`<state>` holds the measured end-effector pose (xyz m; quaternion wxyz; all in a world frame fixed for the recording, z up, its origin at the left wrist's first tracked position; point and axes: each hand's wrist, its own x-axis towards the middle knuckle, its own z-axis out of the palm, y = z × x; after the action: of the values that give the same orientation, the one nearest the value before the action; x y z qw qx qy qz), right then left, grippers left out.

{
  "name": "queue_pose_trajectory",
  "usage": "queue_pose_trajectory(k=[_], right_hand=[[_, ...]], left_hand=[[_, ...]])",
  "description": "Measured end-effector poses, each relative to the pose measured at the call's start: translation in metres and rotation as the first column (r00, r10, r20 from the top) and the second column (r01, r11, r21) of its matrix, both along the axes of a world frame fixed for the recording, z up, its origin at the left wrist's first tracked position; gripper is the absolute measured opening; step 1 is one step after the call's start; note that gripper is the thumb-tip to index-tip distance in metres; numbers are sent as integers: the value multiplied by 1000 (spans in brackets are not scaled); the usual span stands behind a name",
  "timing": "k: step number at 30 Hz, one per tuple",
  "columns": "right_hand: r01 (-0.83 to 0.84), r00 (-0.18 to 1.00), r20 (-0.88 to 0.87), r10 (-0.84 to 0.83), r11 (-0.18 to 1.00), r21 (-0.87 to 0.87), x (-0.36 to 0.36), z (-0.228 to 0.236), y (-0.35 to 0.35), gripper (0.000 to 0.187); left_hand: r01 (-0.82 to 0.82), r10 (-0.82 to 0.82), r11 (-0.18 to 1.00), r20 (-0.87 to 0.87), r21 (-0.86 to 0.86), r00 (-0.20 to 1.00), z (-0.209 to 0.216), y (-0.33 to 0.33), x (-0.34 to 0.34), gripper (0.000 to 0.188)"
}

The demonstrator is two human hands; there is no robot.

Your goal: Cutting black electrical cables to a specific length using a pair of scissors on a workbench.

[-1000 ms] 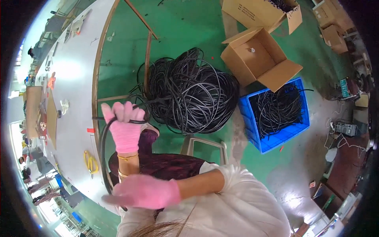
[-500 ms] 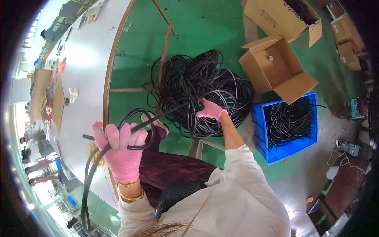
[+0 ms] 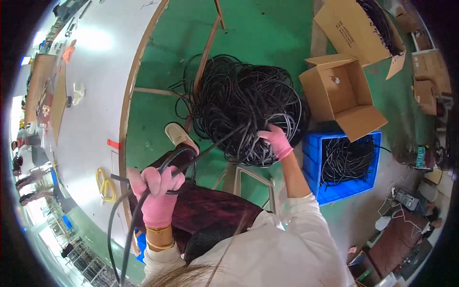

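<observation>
A pink-gloved fist, my left hand (image 3: 158, 196), grips a black cable (image 3: 119, 217) that is looped through the fingers, with its tails hanging toward the lower left. From this hand one length stretches up and right to a big tangled pile of black cable (image 3: 239, 91) on the floor. At the near right side of that pile is my right hand (image 3: 278, 142), also in a pink glove, its fingers bent round strands of cable. The pile partly hides those fingertips.
A white-topped table (image 3: 98, 95) runs along the left, with yellow-handled scissors (image 3: 106, 185) on it. Right of the pile stand an open cardboard box (image 3: 318, 95), a blue crate (image 3: 311, 162) of black cables and a larger carton (image 3: 344, 36). A pale frame (image 3: 237, 184) stands by my legs.
My left hand has come down and slightly right with the cable. My right hand has shifted right along the pile and its fingers have closed more. The view has turned a little.
</observation>
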<state>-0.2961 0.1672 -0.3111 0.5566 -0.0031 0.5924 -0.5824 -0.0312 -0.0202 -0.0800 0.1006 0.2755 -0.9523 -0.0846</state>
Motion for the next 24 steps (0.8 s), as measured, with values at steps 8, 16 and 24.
queue_pose_trajectory(k=[8,16,24], right_hand=[[-26,857,-511,68,996,89,77,34,-113,71],[14,835,-545,74,988,157,99,24,-121,74],[63,704,-706,-71,997,-38,69,-28,-96,30]], left_hand=[[626,731,48,-455,778,509,4,-20,-50,34],[586,727,53,-433,809,532,6,-36,-50,23],[545,749,100,-423,833,509,9,-38,-46,25]])
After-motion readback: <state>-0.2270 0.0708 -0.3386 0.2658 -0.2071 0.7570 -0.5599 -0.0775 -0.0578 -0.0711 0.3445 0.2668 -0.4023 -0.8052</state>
